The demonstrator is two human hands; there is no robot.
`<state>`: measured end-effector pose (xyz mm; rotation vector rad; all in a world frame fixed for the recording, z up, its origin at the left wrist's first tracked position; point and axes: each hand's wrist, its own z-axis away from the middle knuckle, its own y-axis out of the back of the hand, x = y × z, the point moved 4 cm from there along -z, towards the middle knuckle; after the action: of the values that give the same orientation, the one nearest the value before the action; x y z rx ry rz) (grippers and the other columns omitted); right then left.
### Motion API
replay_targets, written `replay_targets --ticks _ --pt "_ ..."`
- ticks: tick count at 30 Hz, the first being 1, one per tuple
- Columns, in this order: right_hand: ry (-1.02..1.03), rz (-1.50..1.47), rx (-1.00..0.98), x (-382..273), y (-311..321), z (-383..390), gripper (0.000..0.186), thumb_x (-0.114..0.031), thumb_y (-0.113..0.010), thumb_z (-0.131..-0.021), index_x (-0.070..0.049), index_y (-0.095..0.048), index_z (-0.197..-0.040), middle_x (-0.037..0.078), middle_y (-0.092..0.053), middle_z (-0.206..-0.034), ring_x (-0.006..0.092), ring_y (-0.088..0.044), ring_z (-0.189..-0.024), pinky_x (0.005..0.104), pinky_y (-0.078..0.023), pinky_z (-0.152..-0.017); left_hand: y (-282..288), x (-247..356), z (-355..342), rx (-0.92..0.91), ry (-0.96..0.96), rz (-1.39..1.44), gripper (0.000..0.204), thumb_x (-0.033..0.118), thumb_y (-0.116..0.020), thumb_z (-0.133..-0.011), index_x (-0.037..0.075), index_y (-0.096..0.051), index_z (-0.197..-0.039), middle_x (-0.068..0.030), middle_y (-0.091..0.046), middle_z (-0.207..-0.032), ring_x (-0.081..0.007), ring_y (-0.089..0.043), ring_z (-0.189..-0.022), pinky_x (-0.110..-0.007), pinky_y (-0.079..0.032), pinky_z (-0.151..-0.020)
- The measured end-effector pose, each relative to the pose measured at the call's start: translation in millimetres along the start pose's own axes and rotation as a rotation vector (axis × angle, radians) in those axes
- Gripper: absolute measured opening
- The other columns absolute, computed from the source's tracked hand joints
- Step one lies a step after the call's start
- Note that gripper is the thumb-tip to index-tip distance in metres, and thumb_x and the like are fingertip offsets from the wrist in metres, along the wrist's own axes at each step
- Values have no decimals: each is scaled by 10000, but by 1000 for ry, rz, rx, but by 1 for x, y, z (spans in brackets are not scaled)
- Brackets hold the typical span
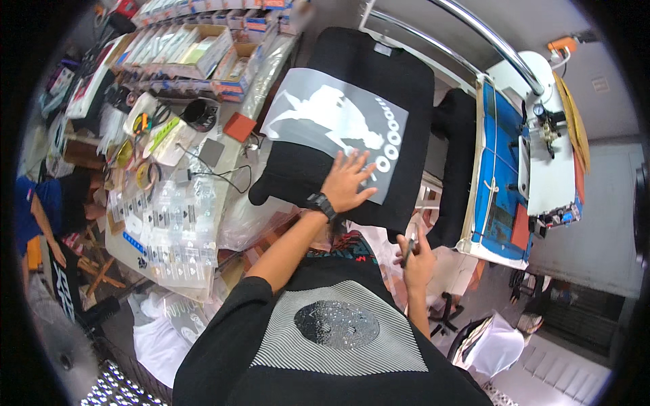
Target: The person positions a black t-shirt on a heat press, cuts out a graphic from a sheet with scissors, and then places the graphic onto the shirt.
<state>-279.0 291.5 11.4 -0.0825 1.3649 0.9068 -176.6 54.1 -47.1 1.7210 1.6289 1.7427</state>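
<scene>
A black T-shirt (399, 78) lies spread over a flat support in front of me. On its chest rests a greyish transfer sheet (305, 84) with a white figure (332, 111) and a row of white rings. My left hand (349, 181) is flat on the sheet's near edge, fingers spread, holding nothing. At the shirt's lower right edge, my right hand (418, 260) closes around a small tool (407, 254) with a dark handle and a metallic part. Its exact kind is hard to make out.
A blue-bedded heat press (501, 176) stands at right, with dark cloth (457, 155) beside it. The left table (227, 183) holds cartons (179, 51), a black mug (200, 115), tape rolls, a cable and clear film with small prints (172, 230). Another person's arm (46, 227) shows at far left.
</scene>
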Motion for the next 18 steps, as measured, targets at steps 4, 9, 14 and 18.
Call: replay_targets --ticks 4,9,14,18 --pt "54 -257 -215 -56 -78 -25 652 -146 -785 -864 -102 -457 -1427 38 -639 -681 60 -540 -537 258 -440 -438 -8 26 28 221 456 1046 546 440 -510 -1021 -16 -575 -1314 -137 -681 -1201 -248 -654 -1081 -383 -498 -938" --pt "251 -260 -464 -83 -111 -29 202 -46 -711 -895 39 -701 -1078 3 -632 -752 47 -521 -603 230 -418 -506 4 66 66 149 680 2014 412 576 -512 -970 191 -603 -854 83 -519 -725 -86 -496 -625 -274 -408 -600" --pt "713 174 -1235 -92 -146 -9 305 -104 -604 -945 30 -600 -1219 222 -636 -1050 341 -611 -893 371 -477 -771 54 44 112 561 712 1516 275 226 -581 -963 2 -600 -1123 -98 -635 -1034 -155 -601 -1029 -289 -476 -931" --pt "874 255 -1486 -129 -154 11 290 -149 -677 -890 13 -681 -1130 224 -607 -1267 365 -579 -1213 407 -434 -1036 75 -14 226 1169 1101 1233 255 326 -616 -931 82 -615 -1004 -71 -663 -904 -186 -667 -752 -290 -525 -559"
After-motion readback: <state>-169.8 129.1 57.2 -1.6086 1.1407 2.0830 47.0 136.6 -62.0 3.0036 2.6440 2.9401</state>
